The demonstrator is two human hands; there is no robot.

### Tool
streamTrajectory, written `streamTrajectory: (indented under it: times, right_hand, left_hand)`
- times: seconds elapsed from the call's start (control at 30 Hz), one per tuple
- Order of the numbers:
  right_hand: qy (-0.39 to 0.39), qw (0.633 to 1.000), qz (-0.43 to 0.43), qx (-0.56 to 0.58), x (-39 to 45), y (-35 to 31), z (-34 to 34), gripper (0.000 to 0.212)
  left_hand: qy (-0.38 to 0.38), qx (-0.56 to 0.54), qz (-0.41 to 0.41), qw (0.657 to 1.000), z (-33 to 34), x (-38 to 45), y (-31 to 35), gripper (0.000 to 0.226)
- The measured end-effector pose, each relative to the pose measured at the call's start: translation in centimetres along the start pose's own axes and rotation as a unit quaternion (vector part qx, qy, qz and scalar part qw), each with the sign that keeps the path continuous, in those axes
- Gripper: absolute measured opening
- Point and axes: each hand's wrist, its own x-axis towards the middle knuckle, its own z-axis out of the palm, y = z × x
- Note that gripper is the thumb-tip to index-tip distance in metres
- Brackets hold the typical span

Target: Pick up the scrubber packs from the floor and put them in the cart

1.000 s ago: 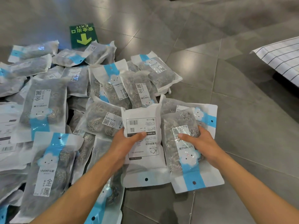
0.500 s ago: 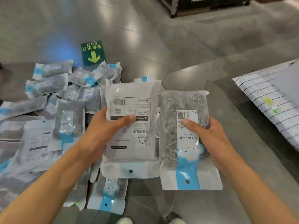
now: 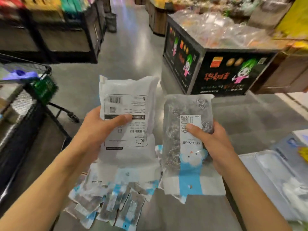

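My left hand (image 3: 98,129) grips one scrubber pack (image 3: 128,124) with its white printed back toward me, thumb pressed across the label. My right hand (image 3: 211,140) grips a second pack (image 3: 181,142), clear side up, with steel scrubbers showing and a blue strip at the bottom. I hold both up side by side at chest height. More packs (image 3: 110,202) lie heaped on the grey floor (image 3: 133,64) below. The cart (image 3: 25,100) stands at my left. A black display bin (image 3: 216,67) sits ahead on the right.
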Motion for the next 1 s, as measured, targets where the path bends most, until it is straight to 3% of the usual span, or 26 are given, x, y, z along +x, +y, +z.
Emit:
streamTrajectory:
  times: [0.13, 0.33, 0.47, 0.6, 0.8, 1.0]
  right_hand:
    - [-0.003, 1.000, -0.030, 0.003, -2.3, -7.5, 2.8, 0.031]
    - [-0.051, 0.993, -0.101, 0.017, -4.7, -13.3, 6.2, 0.043]
    - [-0.111, 0.986, -0.121, 0.018, -5.2, -14.8, 8.5, 0.033]
    - [-0.201, 0.970, -0.134, -0.001, -4.9, -15.4, 11.0, 0.041]
    - [-0.377, 0.915, -0.138, -0.042, -5.5, -15.1, 15.9, 0.045]
    - [-0.573, 0.811, -0.094, -0.072, -11.3, -12.2, 21.2, 0.038]
  left_hand:
    - [0.027, -0.011, 0.030, 0.999, -3.6, -3.3, 6.3, 0.029]
    - [0.076, -0.040, 0.082, 0.993, -8.3, -7.7, 9.7, 0.036]
    - [0.117, -0.068, 0.090, 0.987, -10.5, -10.5, 9.7, 0.045]
    - [0.201, -0.085, 0.089, 0.972, -11.5, -14.1, 9.4, 0.050]
    - [0.374, -0.121, 0.077, 0.916, -10.4, -22.5, 7.5, 0.051]
    - [0.572, -0.134, 0.030, 0.808, -6.5, -34.4, 4.9, 0.046]
